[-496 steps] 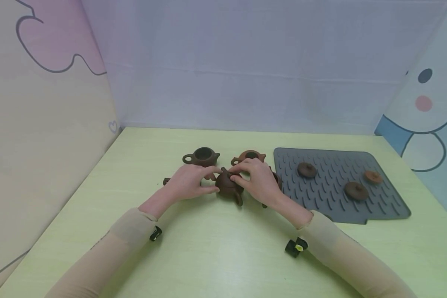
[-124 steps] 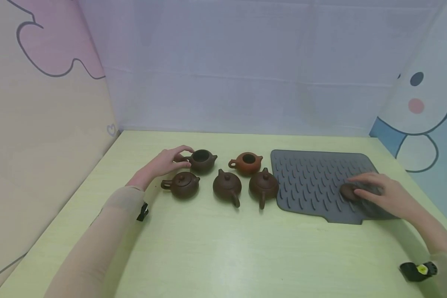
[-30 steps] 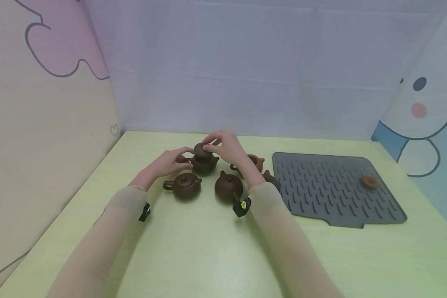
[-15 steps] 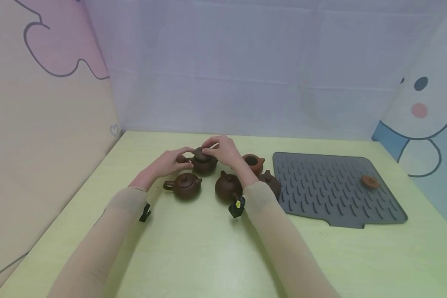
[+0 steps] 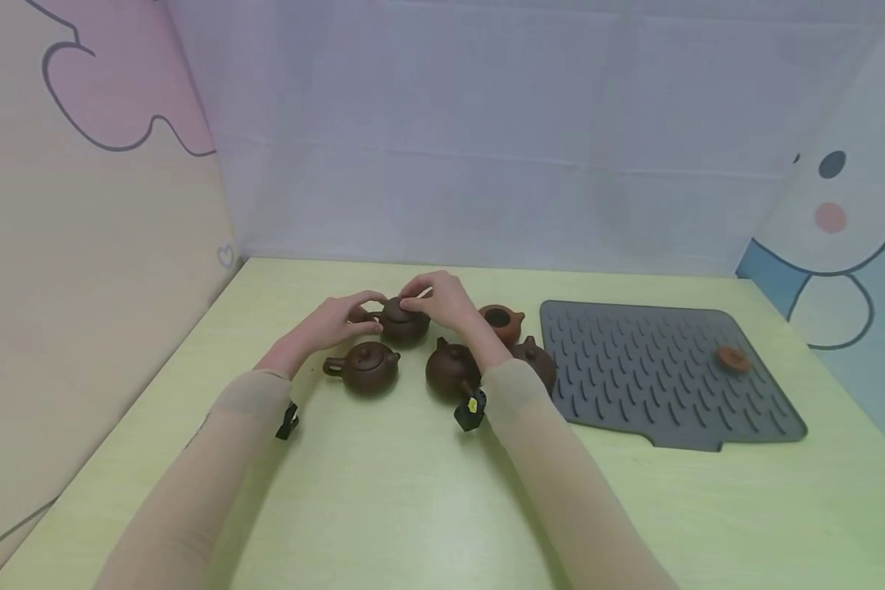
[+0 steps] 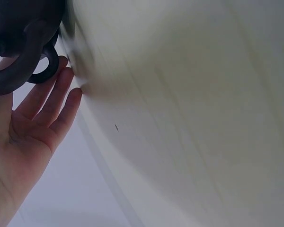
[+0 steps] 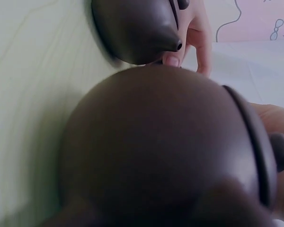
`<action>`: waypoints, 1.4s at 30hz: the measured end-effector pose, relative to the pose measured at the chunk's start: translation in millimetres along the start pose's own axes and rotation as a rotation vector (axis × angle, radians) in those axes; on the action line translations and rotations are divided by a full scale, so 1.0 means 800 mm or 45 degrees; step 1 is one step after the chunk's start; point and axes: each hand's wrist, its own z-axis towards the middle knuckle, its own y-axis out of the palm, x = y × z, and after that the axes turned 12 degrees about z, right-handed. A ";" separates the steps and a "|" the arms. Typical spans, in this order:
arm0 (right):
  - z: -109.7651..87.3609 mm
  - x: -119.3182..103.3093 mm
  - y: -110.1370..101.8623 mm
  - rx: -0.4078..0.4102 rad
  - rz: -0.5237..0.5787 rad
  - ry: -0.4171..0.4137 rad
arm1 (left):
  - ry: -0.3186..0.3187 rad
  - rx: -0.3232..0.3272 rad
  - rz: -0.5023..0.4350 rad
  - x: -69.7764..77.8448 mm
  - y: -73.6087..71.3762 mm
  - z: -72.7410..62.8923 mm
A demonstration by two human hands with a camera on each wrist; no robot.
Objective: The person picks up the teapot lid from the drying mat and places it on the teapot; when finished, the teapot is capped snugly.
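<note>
At the back left of the table is a dark brown teapot (image 5: 406,331). My left hand (image 5: 332,322) holds it at its handle side, thumb and index finger spread around it; in the left wrist view that hand (image 6: 33,127) shows its other fingers extended. My right hand (image 5: 444,301) pinches the dark lid (image 5: 394,309), which sits low on the opening; the fingers partly cover it. A lidded dark teapot (image 5: 369,373) stands just in front. Another lidded teapot (image 5: 447,374) is below my right wrist and fills much of the right wrist view.
A reddish-brown teapot (image 5: 509,328) without a lid stands at the back, partly behind my right arm. In front of it is a lidded dark teapot (image 5: 542,367). On the right lies a grey ridged mat (image 5: 634,369) bearing one reddish lid (image 5: 733,360).
The dark lid came from the mat in my right hand, was held tilted above the back-left teapot, and has been lowered onto its opening. My left hand has stayed at the handle side.
</note>
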 end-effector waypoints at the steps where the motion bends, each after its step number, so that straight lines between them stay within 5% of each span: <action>1: 0.000 0.001 0.000 0.000 -0.005 0.003 | 0.000 -0.002 0.001 0.000 0.000 0.000; 23: -0.009 0.005 -0.007 -0.029 -0.142 -0.064 | -0.013 0.014 0.014 -0.003 0.005 0.004; 42: -0.072 0.009 -0.036 0.033 -0.238 -0.414 | -0.124 -0.004 -0.155 0.002 0.011 -0.009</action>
